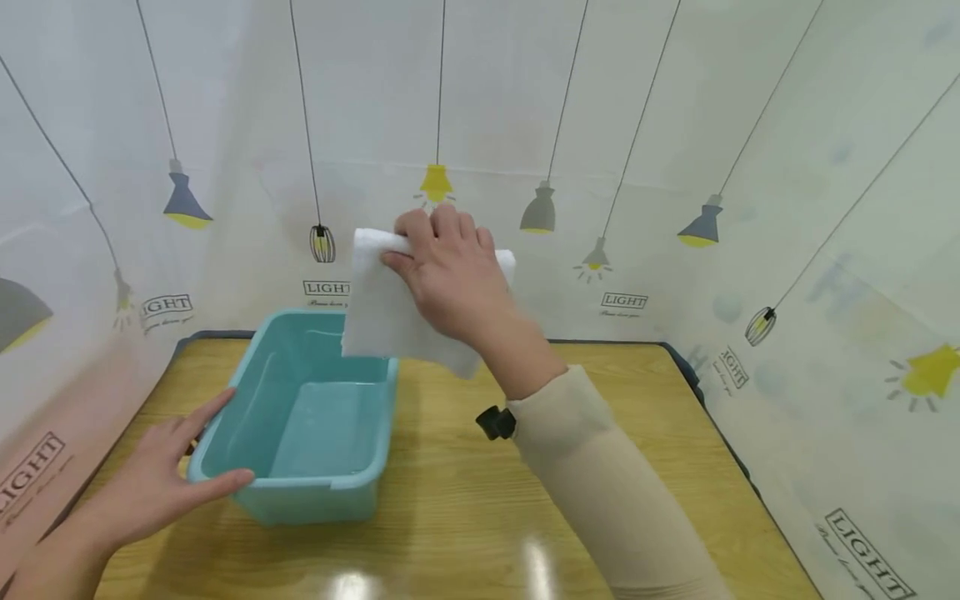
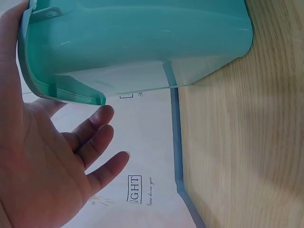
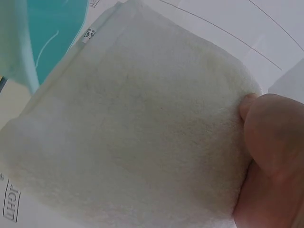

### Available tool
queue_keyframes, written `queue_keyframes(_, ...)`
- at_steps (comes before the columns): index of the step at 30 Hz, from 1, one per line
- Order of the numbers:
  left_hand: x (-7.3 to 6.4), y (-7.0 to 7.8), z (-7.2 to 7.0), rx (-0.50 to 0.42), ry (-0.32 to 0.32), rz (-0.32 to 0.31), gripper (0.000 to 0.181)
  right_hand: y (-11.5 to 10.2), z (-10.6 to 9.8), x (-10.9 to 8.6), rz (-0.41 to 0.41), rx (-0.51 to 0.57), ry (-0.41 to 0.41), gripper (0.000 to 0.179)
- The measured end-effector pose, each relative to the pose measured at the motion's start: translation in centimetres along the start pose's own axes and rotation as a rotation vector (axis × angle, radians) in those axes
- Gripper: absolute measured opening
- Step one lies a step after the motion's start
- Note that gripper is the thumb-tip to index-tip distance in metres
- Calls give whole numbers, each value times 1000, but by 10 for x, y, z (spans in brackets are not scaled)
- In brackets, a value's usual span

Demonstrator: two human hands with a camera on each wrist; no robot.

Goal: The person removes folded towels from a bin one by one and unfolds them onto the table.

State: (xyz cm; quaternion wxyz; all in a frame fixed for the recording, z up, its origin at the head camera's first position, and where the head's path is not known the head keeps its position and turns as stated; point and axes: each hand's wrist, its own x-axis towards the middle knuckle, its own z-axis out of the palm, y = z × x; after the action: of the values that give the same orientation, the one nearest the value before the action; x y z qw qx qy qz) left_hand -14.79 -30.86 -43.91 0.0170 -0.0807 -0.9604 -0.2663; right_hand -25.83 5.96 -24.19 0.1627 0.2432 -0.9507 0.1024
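Note:
A white folded towel is held up by my right hand, whose fingers curl over its upper edge with the thumb against the near side. Up close in the right wrist view, the towel looks fluffy and carries a small printed tag on one edge. It hangs above the right far part of a teal plastic basin, covering some of the rim. My left hand touches the basin's near left corner, thumb and index finger spread along the rim. Its other fingers are loosely bent below the rim, apart from the wall.
The basin stands on the left part of a wood-grain table with a dark edge strip. Pale sheets printed with hanging lamps enclose the table at the back and both sides. A black band shows at my right wrist.

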Motion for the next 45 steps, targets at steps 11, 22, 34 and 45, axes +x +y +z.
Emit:
queue_keyframes(11, 0, 0, -1, -11, -29, 14, 110, 50, 0, -37, 14, 19, 18, 37)
queue_keyframes(22, 0, 2, -1, -9, -52, 18, 107, 87, 15, -76, 66, 0, -38, 37)
queue_keyframes(34, 5, 50, -10, -56, 176, 232, 96, 112, 23, -107, 70, -9, -28, 34)
queue_keyframes(45, 8, 135, 2, -22, 180, 506, 98, 127, 33, -139, 50, -49, -41, 31)
